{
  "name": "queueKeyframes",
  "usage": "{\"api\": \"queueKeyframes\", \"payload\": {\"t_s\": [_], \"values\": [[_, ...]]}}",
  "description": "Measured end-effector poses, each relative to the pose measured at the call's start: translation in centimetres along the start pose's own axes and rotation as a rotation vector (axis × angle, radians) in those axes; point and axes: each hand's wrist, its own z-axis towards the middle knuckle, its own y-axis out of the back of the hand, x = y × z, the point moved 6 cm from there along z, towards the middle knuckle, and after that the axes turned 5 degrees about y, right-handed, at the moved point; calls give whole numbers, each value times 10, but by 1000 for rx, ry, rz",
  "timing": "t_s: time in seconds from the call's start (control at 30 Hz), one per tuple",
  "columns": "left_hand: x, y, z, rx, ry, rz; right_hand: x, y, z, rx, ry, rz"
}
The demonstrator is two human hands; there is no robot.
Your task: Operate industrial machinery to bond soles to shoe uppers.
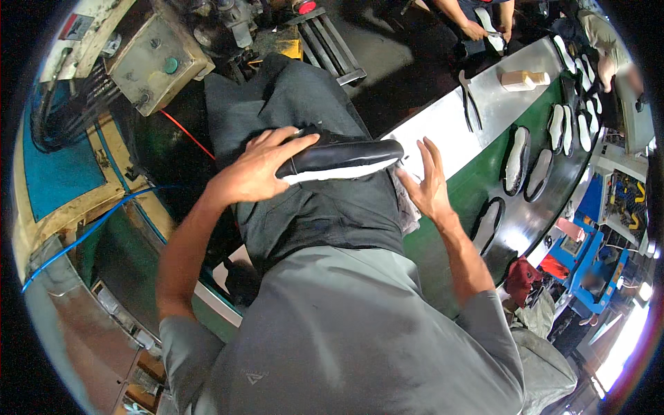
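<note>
A black shoe with a white sole edge (342, 160) lies sideways above my lap, its toe pointing right. My left hand (259, 166) is closed around the heel end, thumb and fingers on opposite sides of it. Just off the toe is my right hand (430, 183), fingers spread and the thumb close to the toe's tip. I see nothing held in the right hand. Beneath that hand, a pale cloth (407, 204) hangs beside my thigh.
Pincers (471, 102) and a pale bottle-shaped thing (523, 81) lie on the metal ledge at right. Several shoes (517, 160) stand on the green belt beyond. Top right, a co-worker's hands (477, 30) hold a shoe. A control box (155, 66) stands far left.
</note>
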Motion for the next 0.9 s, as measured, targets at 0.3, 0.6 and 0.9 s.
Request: {"api": "queueKeyframes", "payload": {"t_s": [0.3, 0.6, 0.9], "values": [[82, 39, 26, -345, 42, -680, 84, -34, 107, 587, -247, 562], [67, 57, 49, -843, 266, -450, 165, -3, 91, 390, 323, -104], [60, 53, 68, -948, 246, -361, 159, -24, 95, 395, 372, -139]]}}
